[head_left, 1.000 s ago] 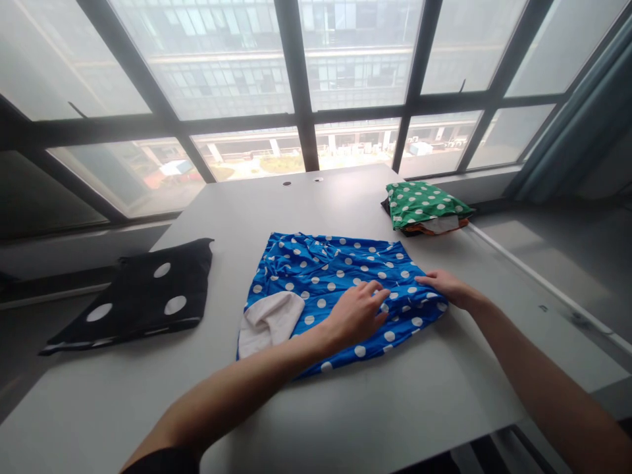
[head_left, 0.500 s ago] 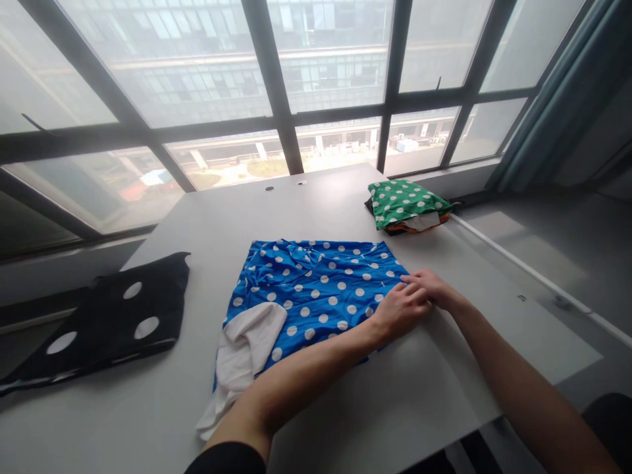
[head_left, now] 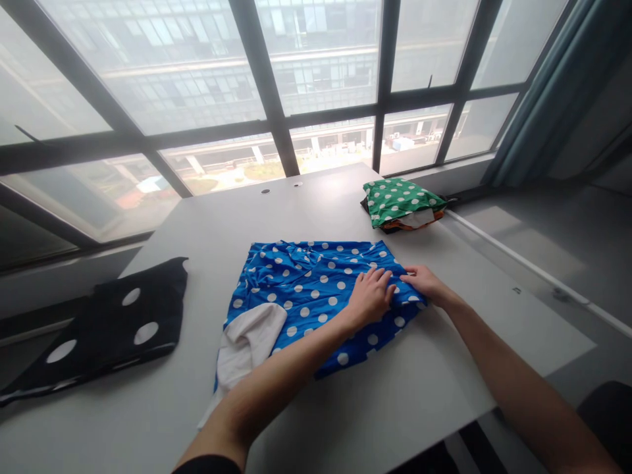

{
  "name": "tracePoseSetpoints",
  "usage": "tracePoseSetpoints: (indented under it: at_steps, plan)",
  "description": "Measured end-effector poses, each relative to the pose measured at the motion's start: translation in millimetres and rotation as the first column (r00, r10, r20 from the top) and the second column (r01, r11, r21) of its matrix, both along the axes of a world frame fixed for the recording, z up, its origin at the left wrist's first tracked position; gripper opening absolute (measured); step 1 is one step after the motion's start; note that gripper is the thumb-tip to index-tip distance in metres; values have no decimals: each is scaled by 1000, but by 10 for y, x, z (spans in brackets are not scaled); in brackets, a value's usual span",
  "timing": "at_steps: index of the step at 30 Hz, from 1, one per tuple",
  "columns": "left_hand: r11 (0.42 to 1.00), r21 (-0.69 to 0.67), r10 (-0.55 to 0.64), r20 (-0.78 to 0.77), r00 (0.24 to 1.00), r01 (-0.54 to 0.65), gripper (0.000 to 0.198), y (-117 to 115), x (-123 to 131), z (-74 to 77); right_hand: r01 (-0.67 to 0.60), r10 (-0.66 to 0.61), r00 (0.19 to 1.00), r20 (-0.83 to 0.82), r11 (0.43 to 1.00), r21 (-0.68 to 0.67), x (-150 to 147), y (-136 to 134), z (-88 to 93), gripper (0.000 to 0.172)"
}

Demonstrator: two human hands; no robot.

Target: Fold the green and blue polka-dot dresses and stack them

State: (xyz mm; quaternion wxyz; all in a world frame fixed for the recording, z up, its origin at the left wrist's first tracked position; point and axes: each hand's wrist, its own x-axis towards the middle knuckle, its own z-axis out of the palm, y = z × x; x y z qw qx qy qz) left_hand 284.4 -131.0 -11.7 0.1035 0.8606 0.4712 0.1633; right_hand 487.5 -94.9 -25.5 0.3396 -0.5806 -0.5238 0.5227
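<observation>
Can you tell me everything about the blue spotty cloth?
The blue cloth has round white dots and looks like soft, thin fabric. It lies spread on the white table, wrinkled all over and bunched up near its far left corner. A plain white piece shows at its near left; I can't tell whether it's joined on. The person's left hand is on top of the cloth towards the right, and the right hand touches its right edge.
</observation>
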Motion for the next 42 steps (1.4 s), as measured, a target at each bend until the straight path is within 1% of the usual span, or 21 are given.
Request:
tracePoseSetpoints:
  at_steps: [2, 3, 5, 7, 9, 10, 13, 15, 17, 18, 21, 23, 25, 27, 28, 29, 31, 33, 35, 37, 42]
  plan:
    - [1000, -10, 18, -85, 996, -18, 61, 12, -86, -115, 17, -16, 1000, 21, 1000, -8, 16, -24, 15, 45]
    - [1000, -8, 18, -103, 994, -19, 66, 5, -116, -174, -4, 4, 1000, 20, 1000, -19, 31, -49, 27, 47]
    - [1000, -5, 14, -101, 995, -15, 70, -15, -150, -266, -90, 91, 996, 2, 991, -94, 70, -129, 64, 57]
    - [999, -33, -1, -82, 997, -1, 71, -12, -154, -292, -173, 175, 985, -11, 963, -204, 106, -229, 117, 67]
    - [997, -75, 5, -47, 999, -8, 70, 41, -133, -238, -214, 222, 975, -3, 937, -277, 130, -325, 177, 71]
    - [996, -91, 25, -24, 999, -27, 67, 90, -113, -183, -231, 240, 971, -3, 930, -287, 136, -367, 208, 71]
    - [986, -91, 146, 52, 988, -141, 56, 311, -8, 45, -273, 277, 961, -17, 928, -253, 120, -477, 291, 66]
    - [969, -113, 229, 62, 972, -221, 56, 477, 107, 187, -279, 287, 958, 12, 938, -205, 73, -553, 314, 64]
    - [949, -153, 284, 32, 958, -276, 66, 611, 254, 269, -251, 271, 958, 95, 950, -186, -7, -634, 289, 64]
    - [941, -173, 297, 10, 955, -291, 72, 658, 336, 281, -222, 250, 958, 142, 957, -186, -55, -671, 259, 64]
    - [917, -225, 326, -54, 944, -329, 82, 736, 574, 229, -118, 147, 961, 234, 984, -133, -187, -742, 136, 64]
    - [890, -260, 359, -104, 927, -374, 85, 773, 692, 171, -72, 82, 962, 260, 996, -49, -234, -748, 69, 63]
    - [873, -266, 382, -148, 912, -409, 86, 827, 765, 135, -4, -7, 943, 332, 999, 34, -244, -733, 34, 62]
    - [877, -256, 375, -168, 912, -407, 81, 898, 802, 128, 77, -108, 890, 443, 993, 88, -238, -718, 24, 62]
    - [884, -252, 360, -172, 917, -394, 74, 933, 813, 132, 104, -140, 854, 501, 990, 100, -235, -714, 23, 62]
    - [891, -250, 343, -174, 923, -378, 64, 965, 820, 138, 115, -151, 822, 549, 988, 100, -235, -715, 20, 61]
    - [902, -247, 318, -171, 932, -353, 44, 1012, 829, 148, 98, -131, 783, 609, 991, 87, -243, -728, 10, 56]
    - [910, -242, 301, -168, 939, -336, 32, 1036, 838, 146, 75, -117, 765, 634, 993, 93, -262, -759, -2, 51]
    - [917, -236, 287, -165, 943, -321, 28, 1049, 848, 137, 71, -127, 750, 649, 991, 112, -285, -809, -6, 52]
    - [922, -233, 278, -160, 947, -310, 27, 1064, 856, 128, 75, -140, 737, 661, 989, 127, -308, -874, 4, 56]
    - [920, -241, 284, -137, 949, -309, 31, 1109, 855, 158, 42, -114, 688, 717, 992, 117, -318, -1033, 31, 65]
